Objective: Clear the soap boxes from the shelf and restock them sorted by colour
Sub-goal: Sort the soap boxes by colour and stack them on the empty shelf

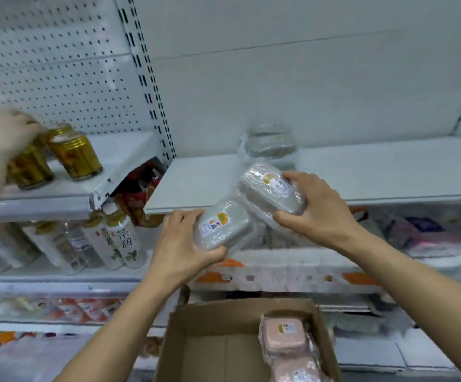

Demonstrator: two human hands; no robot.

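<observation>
My left hand [181,245] grips a grey soap box [225,226] wrapped in clear plastic, just below the front edge of the white shelf [375,172]. My right hand [316,208] grips a second grey soap box [272,188], held tilted over the shelf's front edge. The two boxes touch each other. Further back on the shelf stands a small stack of grey soap boxes [270,144]. Below me an open cardboard carton [185,340] holds pink soap boxes [284,337] along its right side.
Another person's hand [3,133] reaches among gold drink cans [73,154] on the left shelf. Tea bottles [119,241] stand one level down. Wrapped goods fill the lower right shelves. A slotted upright [146,78] divides the two shelf bays.
</observation>
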